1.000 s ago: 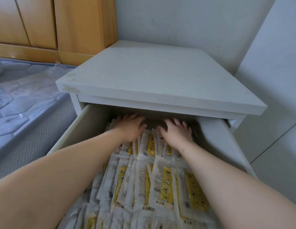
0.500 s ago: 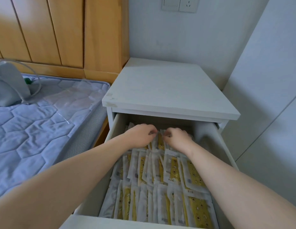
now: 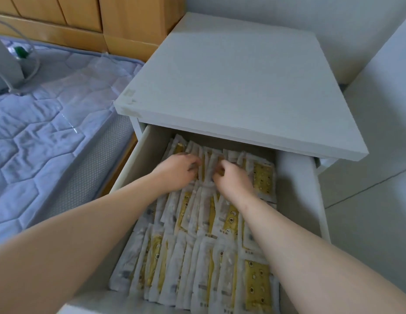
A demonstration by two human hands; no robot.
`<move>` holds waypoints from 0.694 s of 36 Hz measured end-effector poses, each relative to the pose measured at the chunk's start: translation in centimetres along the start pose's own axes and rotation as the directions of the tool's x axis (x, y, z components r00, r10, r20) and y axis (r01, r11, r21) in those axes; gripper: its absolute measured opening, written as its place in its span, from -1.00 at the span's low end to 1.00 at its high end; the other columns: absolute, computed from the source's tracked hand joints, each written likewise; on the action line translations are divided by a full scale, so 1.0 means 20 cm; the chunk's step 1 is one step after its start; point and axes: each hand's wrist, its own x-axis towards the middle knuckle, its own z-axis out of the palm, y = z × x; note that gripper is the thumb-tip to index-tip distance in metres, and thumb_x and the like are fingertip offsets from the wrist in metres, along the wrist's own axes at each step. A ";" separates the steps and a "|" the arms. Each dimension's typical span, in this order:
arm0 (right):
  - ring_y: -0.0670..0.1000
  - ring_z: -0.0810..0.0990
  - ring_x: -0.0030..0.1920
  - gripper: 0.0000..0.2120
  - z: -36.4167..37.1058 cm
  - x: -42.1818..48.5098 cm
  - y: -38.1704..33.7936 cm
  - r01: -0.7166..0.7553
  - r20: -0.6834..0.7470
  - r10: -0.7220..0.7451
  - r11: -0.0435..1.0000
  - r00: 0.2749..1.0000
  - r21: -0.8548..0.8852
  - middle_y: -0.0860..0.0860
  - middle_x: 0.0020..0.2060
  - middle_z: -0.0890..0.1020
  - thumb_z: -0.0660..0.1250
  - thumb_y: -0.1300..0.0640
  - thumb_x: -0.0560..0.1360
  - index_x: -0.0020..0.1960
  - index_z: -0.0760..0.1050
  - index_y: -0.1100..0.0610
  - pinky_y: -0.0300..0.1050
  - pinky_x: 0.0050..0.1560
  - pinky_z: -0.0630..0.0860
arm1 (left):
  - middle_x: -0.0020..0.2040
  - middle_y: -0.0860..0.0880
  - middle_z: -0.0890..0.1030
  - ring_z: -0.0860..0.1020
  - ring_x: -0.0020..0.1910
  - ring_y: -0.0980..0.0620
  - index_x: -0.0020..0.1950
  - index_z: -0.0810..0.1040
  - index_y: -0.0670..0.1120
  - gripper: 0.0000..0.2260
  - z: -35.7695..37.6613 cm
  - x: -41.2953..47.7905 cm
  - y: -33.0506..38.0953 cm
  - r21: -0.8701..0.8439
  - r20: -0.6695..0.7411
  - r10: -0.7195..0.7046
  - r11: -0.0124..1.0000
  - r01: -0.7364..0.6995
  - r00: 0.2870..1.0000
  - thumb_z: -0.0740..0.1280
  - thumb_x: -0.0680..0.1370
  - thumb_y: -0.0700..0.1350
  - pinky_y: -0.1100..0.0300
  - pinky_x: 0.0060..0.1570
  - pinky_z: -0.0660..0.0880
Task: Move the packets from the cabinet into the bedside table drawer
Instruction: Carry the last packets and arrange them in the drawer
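Both hands have drawn back from deep under the table top, where they lay spread a second ago, and their fingers have curled. The left hand (image 3: 177, 172) and right hand (image 3: 234, 181) sit close together, knuckles up, over the back row of packets (image 3: 197, 257). Each hooks its fingers round the upper edges of a few packets, though blur hides how firm the hold is. I judge they are squaring this row up and snugging it against the rows in front, not lifting anything out. The packets, white with yellow panels, fill the open drawer (image 3: 140, 159) of the bedside table (image 3: 231, 75) in three overlapping rows. They lean on edge like files, which packs in more than lying flat would. A strip along the drawer's right wall holds no packets. With the drawer this full the job looks near its end, though the cabinet cannot be made out for sure. A quilted mattress (image 3: 38, 132) lies just beside the table on the left
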 end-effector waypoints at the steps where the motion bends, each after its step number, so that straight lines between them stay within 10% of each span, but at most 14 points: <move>1: 0.11 0.54 0.05 -0.80 -0.03 -0.02 -0.02 -0.011 0.023 0.011 1.000 1.000 0.006 0.04 0.03 0.60 0.18 0.06 0.56 0.12 0.49 0.08 0.05 0.07 0.51 | 0.28 -0.07 0.48 0.45 0.20 -0.02 0.35 0.42 -0.04 -0.70 -0.01 -0.02 0.02 -0.008 0.012 -0.020 1.000 0.020 1.000 0.12 0.63 -0.11 0.21 0.07 0.40; 25: 0.01 0.54 0.00 -0.72 -0.84 -1.02 -0.55 -0.270 0.252 0.254 0.962 0.934 0.033 0.01 0.13 0.57 0.11 0.06 0.60 0.23 0.46 0.09 -0.09 -0.01 0.50 | 0.37 0.03 0.40 0.42 0.27 0.05 0.36 0.38 0.02 -0.70 -0.66 -0.99 0.54 -0.132 0.269 -0.125 0.977 0.165 0.955 0.13 0.64 -0.08 0.26 0.09 0.37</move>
